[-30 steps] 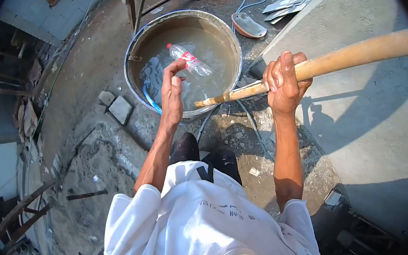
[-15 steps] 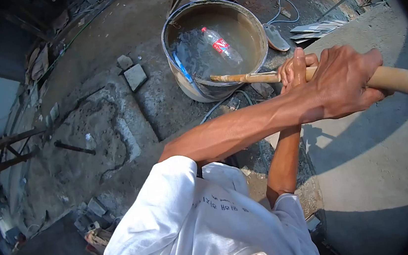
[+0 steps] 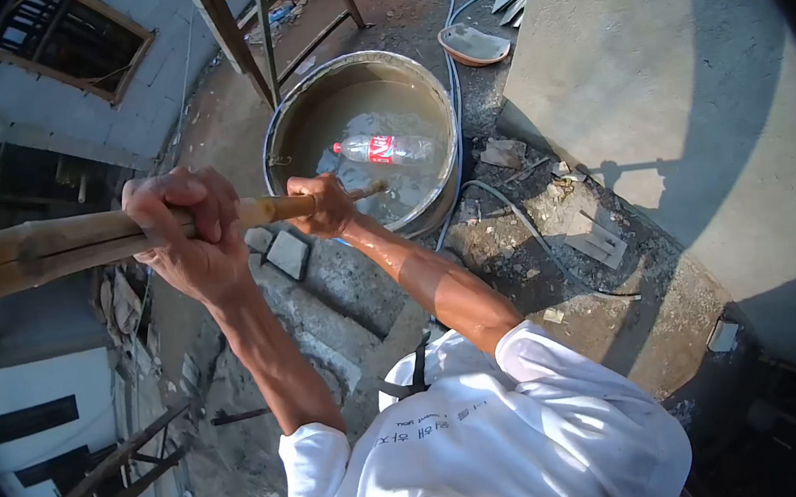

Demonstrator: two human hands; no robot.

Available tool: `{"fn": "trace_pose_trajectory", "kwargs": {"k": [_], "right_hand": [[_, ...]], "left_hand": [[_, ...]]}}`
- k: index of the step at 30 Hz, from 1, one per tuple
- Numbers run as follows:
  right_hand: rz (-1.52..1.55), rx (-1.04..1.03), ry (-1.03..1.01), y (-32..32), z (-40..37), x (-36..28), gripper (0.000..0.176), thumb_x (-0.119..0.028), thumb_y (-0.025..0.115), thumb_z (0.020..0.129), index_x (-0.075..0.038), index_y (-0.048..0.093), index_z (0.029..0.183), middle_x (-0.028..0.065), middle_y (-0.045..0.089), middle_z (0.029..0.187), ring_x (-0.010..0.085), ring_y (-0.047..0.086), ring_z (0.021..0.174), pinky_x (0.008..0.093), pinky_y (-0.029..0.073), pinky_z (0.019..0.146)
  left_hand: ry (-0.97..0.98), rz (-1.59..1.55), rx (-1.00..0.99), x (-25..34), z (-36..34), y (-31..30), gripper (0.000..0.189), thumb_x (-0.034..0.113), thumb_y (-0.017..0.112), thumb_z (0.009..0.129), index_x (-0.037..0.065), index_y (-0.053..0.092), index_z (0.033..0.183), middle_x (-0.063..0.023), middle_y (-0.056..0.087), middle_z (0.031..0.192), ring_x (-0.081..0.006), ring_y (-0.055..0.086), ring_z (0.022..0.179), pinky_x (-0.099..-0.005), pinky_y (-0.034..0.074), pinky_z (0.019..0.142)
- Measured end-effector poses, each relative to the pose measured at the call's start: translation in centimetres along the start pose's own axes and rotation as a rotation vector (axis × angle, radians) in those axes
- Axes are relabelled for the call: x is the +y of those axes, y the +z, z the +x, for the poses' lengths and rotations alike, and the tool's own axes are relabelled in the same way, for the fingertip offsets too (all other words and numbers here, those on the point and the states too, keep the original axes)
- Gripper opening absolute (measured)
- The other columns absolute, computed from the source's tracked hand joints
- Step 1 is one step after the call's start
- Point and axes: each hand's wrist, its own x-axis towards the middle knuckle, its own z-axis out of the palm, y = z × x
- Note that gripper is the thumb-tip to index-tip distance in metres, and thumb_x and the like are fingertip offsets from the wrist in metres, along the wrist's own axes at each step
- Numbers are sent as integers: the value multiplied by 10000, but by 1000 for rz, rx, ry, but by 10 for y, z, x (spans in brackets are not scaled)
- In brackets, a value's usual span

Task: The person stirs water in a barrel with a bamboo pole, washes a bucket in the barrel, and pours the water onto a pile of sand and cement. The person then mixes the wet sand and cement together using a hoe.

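Both of a worker's bare hands are closed around a long wooden pole [image 3: 58, 247], which we see held nearly level above a dusty yard. The left hand [image 3: 184, 227] wraps fully round the thick part of the shaft, fingers curled over the top. The right hand [image 3: 323, 203] is clenched tight on the thinner stretch just ahead of it, with a short bare length of wood showing between the two grips. Beyond the right fist the pole narrows to a frayed tip that juts out over the near side of a round metal tub [image 3: 351, 74] of murky water. Past that tip, well clear of both hands, a clear plastic bottle [image 3: 383, 147] with a red label floats on its side. Behind the left grip the shaft thickens and runs out of our view. Just below the right hand we make out two flat stone blocks [image 3: 287, 253] on the dirt. A pale hose [image 3: 441, 6] trails off beyond the tub, and a grey concrete slab [image 3: 671, 74] lies farther out on the right hand's side
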Motion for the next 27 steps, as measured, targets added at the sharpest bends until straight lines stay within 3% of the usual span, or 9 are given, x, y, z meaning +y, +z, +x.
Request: {"fn": "trace_pose_trajectory", "kwargs": {"k": [5,8,10,15,18,22,23,26,27], "right_hand": [[-82,-137,118,12,-51,62,360,-294,706,816,-93,489,611,95,515,502,311,554,451,406,422,447],[-50,-196,102,7,-62,62,364,-294,706,815,-100,484,603,84,511,497,295,542,435,399,419,449],[-49,-240,96,4,-54,46,379,-350,695,810,-101,495,606,90,526,486,305,563,456,395,432,455],[54,-259,42,14,-45,31,341,-317,680,811,-98,505,617,80,498,468,298,540,439,405,418,455],[24,-323,-15,12,-71,30,324,-309,664,815,-95,510,627,77,505,485,294,536,448,401,416,469],[-110,-492,-87,8,-132,31,262,-260,649,803,-112,514,634,37,537,547,254,538,492,378,411,532],[-110,-518,-86,7,-145,26,262,-260,649,803,-112,514,634,37,537,547,254,538,492,378,411,532],[-130,-539,-146,0,-164,11,223,-197,642,798,-116,515,633,27,548,577,234,561,537,374,419,552],[-156,-530,-164,-1,-167,13,211,-174,638,796,-114,514,636,25,552,588,232,569,553,372,421,560]], "left_hand": [[-137,29,-68,-42,-73,-32,500,505,418,978,53,584,843,15,413,522,-103,385,435,-280,344,502],[-152,43,-100,-26,-83,-27,562,595,510,904,39,586,858,-2,450,545,-119,440,484,-295,358,539],[-152,-14,-111,-5,-69,-29,669,660,655,767,4,576,868,-16,515,571,-138,503,489,-282,395,519],[-104,-16,-41,46,-46,-24,720,702,730,648,35,597,884,-10,526,594,-139,512,504,-312,422,585],[-242,67,-117,67,-96,-46,636,682,727,674,73,604,810,13,480,552,-126,473,517,-320,381,667],[-279,200,13,92,-179,-38,479,561,733,757,102,611,690,15,500,524,-131,483,501,-368,391,717],[-284,221,-9,102,-200,-41,442,509,732,785,103,606,664,4,529,548,-144,518,538,-435,418,800],[-322,269,89,126,-238,-29,427,464,791,734,71,634,676,-17,572,567,-176,562,571,-470,418,885],[-336,288,114,129,-251,-28,413,453,773,759,71,638,682,-24,577,579,-197,588,638,-528,405,957]]}}
